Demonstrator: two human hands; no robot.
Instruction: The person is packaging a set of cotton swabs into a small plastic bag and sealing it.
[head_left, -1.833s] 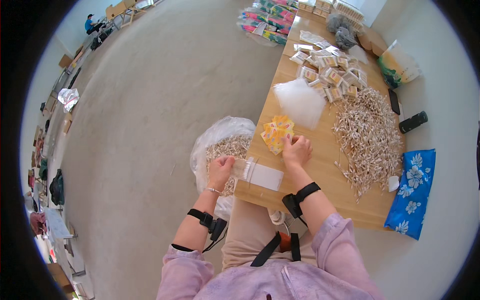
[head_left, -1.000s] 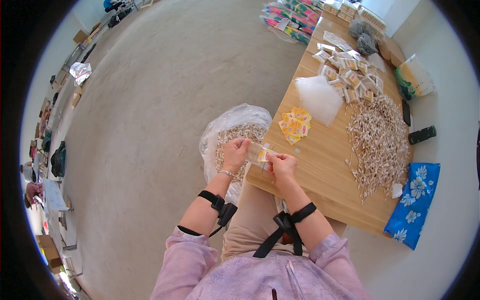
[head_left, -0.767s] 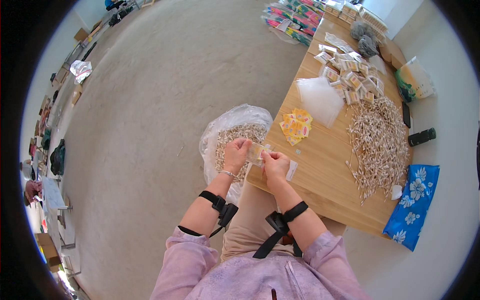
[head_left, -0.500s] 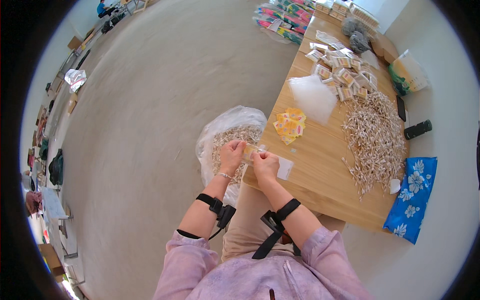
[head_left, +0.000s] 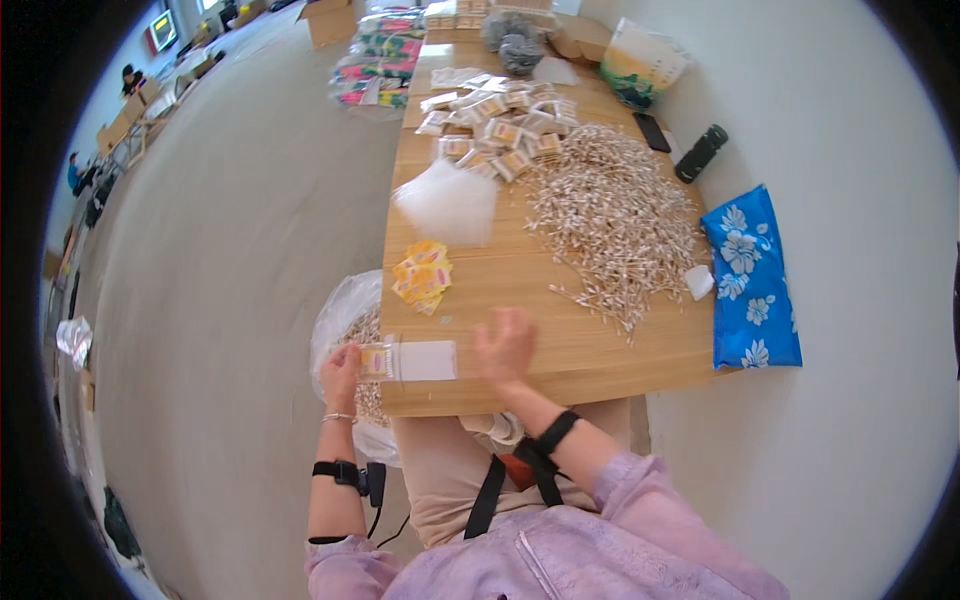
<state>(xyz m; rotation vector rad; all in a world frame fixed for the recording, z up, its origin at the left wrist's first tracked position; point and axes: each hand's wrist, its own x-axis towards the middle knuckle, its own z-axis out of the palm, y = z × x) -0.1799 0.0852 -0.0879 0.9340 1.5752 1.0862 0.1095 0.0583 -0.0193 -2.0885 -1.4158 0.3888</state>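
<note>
Clear swab packet [head_left: 376, 362] at the tabletop's [head_left: 590, 378] left edge, near its front-left corner.
I have the left hand [head_left: 341, 373] pinching the packet's outer end; my right hand [head_left: 506, 345], blurred, fingers loosely spread, is just right of a white card [head_left: 428, 361]. Yellow cards [head_left: 424, 275] lie farther along that left edge.

Table [head_left: 490, 280]: wood-grain top, smooth, low sheen. Packet [head_left: 376, 362], near left: clear plastic, glossy. Cards [head_left: 422, 275], left: paper-like, smooth, printed. Bags [head_left: 447, 203], far left: thin translucent plastic, smooth. Swabs [head_left: 620, 220], right: matt, rough as a heap. Sack [head_left: 335, 310], left of the table: clear plastic, crinkled, shiny. Pouch [head_left: 755, 280], right: smooth, slight sheen; plastic or cloth cannot be determined. Bracelet [head_left: 338, 417]: polished metal. Shirt [head_left: 600, 540]: thin cloth, matt. Floor [head_left: 250, 220]: concrete-like, matt.
</note>
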